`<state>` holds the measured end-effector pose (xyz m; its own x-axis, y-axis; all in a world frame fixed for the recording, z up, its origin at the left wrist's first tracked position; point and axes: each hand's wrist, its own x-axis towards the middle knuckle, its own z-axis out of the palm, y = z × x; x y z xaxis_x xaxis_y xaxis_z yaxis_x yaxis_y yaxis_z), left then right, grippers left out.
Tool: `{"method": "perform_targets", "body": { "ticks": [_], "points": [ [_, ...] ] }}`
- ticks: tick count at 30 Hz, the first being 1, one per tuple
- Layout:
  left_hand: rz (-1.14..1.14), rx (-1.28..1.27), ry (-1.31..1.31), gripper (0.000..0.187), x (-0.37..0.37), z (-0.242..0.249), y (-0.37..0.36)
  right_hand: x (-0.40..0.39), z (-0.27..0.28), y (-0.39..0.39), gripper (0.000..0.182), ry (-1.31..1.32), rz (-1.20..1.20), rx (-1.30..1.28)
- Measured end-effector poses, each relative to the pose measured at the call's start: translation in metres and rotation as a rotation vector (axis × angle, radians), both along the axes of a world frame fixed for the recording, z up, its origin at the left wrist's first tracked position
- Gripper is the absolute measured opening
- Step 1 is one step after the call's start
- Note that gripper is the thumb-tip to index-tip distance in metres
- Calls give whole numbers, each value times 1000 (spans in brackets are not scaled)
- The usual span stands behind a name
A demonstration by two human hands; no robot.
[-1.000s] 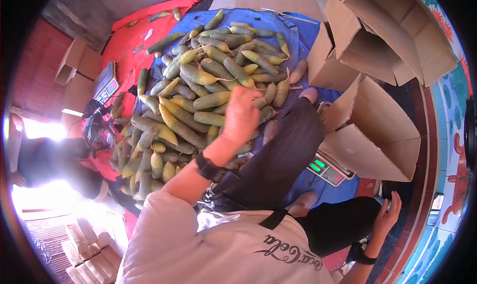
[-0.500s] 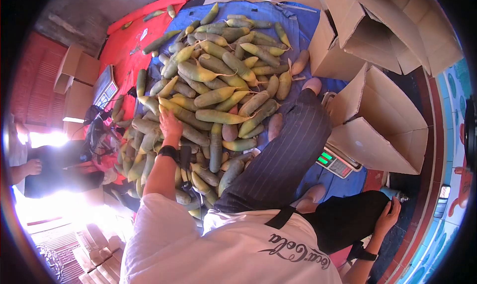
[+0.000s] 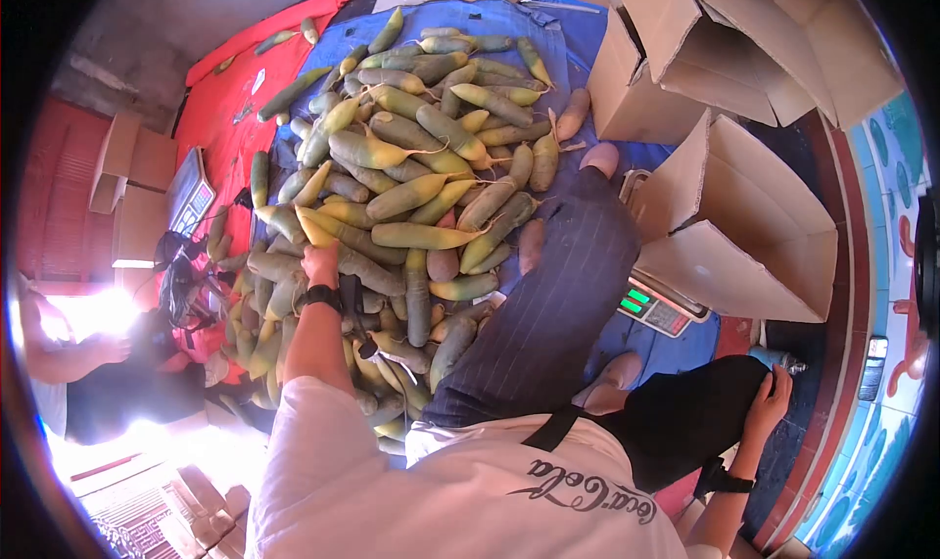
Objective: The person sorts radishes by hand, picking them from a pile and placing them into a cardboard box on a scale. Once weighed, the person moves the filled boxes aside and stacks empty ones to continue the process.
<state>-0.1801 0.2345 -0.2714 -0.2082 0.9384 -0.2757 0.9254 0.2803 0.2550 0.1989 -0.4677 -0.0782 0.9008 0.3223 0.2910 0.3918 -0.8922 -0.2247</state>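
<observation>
A big heap of green radishes (image 3: 421, 182) with pale yellow-green ends lies in front of me. At the heap's near left part, my left hand (image 3: 320, 262) is closed around one green radish (image 3: 315, 228), whose yellowish end points up and away past my fingers. Other radishes touch it on both sides, and my hand hides its lower part. My right hand (image 3: 770, 402) rests on my bent right knee in black cloth, fingers stretched and holding nothing.
An opened cardboard box (image 3: 754, 226) stands on a digital scale (image 3: 654, 304) at right, with further cardboard boxes (image 3: 632, 94) behind. A second scale (image 3: 191, 192) sits on red cloth (image 3: 230, 94) at left. Another person's arm (image 3: 78, 358) shows at the left edge. Blue sheeting (image 3: 548, 30) underlies the heap.
My left hand has gone from lying spread on the radishes to closing around one. My right hand stays on my knee. The view has shifted slightly, and the other person's arm has moved.
</observation>
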Motion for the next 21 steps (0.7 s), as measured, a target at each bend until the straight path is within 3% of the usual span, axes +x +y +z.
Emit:
{"method": "perform_targets", "body": {
  "ticks": [6,8,12,14,16,18,21],
  "points": [
    [40,95,-276,67,24,8,-17,2,-2,1,20,-13,-23,13],
    [-89,104,-455,65,36,22,-30,4,-7,-5,20,-23,2,-6],
    [-378,246,-454,66,69,61,-69,-1,-4,-1,19,-43,18,-1],
    [-413,350,-467,62,74,65,-76,-3,-2,0,21,21,28,-11],
    [-351,253,-965,54,91,127,-103,-8,3,8,22,6,48,12],
    [-226,236,-1185,51,100,166,-115,-15,11,26,23,-11,70,37],
    [-178,170,-1465,51,117,226,-139,-27,33,63,28,102,146,299]
  ]
}}
